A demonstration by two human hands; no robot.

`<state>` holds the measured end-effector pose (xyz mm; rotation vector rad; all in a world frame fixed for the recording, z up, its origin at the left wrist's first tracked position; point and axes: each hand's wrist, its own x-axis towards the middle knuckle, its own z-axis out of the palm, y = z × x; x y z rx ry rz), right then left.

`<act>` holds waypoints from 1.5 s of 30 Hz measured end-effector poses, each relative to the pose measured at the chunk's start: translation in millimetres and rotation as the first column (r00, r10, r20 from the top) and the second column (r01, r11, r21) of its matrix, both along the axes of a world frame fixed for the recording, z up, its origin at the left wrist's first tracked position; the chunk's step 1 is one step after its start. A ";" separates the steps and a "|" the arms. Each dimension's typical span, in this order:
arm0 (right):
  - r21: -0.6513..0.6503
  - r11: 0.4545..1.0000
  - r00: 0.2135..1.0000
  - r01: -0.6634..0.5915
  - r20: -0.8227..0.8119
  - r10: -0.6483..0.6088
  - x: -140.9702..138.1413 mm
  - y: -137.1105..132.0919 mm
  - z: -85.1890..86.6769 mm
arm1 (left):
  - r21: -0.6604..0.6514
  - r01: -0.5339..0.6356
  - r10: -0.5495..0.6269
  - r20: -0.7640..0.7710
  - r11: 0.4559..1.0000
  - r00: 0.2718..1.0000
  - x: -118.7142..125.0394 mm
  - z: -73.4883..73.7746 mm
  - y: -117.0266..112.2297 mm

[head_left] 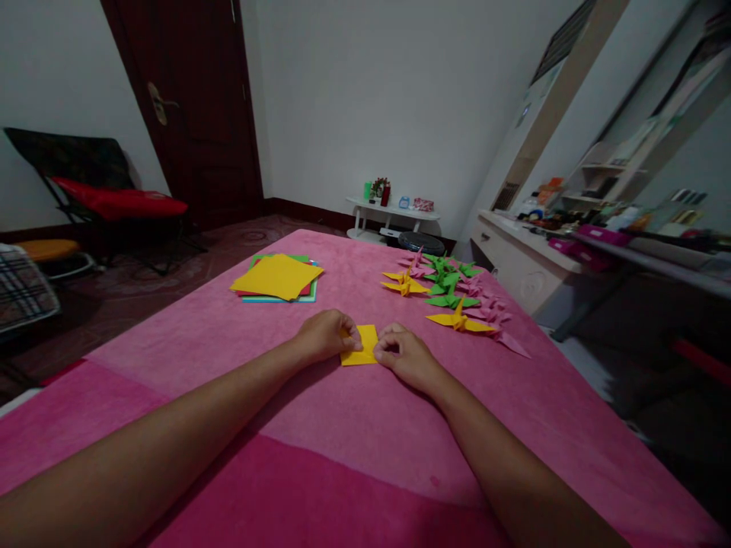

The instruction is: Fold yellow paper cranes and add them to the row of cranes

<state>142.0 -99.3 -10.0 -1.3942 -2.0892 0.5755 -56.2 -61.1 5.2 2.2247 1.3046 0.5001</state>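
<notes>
A small folded square of yellow paper (362, 352) lies on the pink cloth in front of me. My left hand (330, 335) pinches its left edge, thumb and fingers closed on the paper. At the opposite edge, my right hand (406, 356) has its thumb and forefinger pinched on the paper's right side. Fingertips cover parts of both edges. To the right of my hands sit folded paper cranes, among them a yellow crane (460, 320), a green crane (451, 300) and several pink ones. Beyond my left hand rests a stack of coloured paper topped by yellow sheets (277, 275).
The pink cloth (320, 487) covers the whole work surface. Behind it, a low white stand (394, 208) holds small items against the wall. A cluttered dresser (525, 251) is on the right; a folding chair with a red cushion (117, 202) stands at left near a dark door (188, 99).
</notes>
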 end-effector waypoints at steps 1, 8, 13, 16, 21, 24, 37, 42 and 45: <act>-0.003 1.000 1.000 0.009 0.010 -0.009 -0.5 -0.4 0.8 | -0.001 0.006 -0.006 -0.009 1.000 1.000 -0.2 0.1 0.3; -0.056 0.994 0.995 0.091 0.031 -0.090 -8.6 -2.5 4.0 | -0.011 0.040 -0.040 -0.003 0.999 0.999 -1.8 -4.2 1.9; -0.084 0.993 0.996 0.083 0.052 -0.079 -10.6 -3.1 5.9 | -0.005 0.085 -0.085 0.051 0.996 0.995 -4.0 -12.6 3.4; -0.086 0.994 0.996 0.065 0.062 -0.060 -9.0 -4.2 7.8 | 0.001 0.093 -0.093 0.083 0.996 0.992 -5.0 -15.9 4.5; -0.084 0.995 0.997 0.045 0.065 -0.040 -6.5 -5.4 9.8 | 0.034 0.074 -0.076 0.055 0.997 0.996 -3.9 -13.5 2.6; -0.082 0.996 0.998 0.020 0.060 -0.015 -4.8 -6.1 10.1 | 0.064 0.059 -0.062 0.049 0.996 0.997 -3.0 -12.3 1.6; -0.036 0.998 0.998 0.054 0.038 -0.053 -4.3 -5.1 5.1 | 0.078 0.051 -0.053 0.023 0.996 0.998 -2.8 -11.6 1.3; -0.062 0.993 0.995 0.098 0.008 -0.098 -3.6 -3.1 1.9 | 0.042 0.052 -0.055 0.054 0.998 0.997 -2.7 -11.2 1.8; -0.082 0.988 0.992 0.129 -0.009 -0.130 -3.1 -1.9 0.1 | 0.028 0.052 -0.055 0.091 0.998 0.994 -2.4 -12.2 1.9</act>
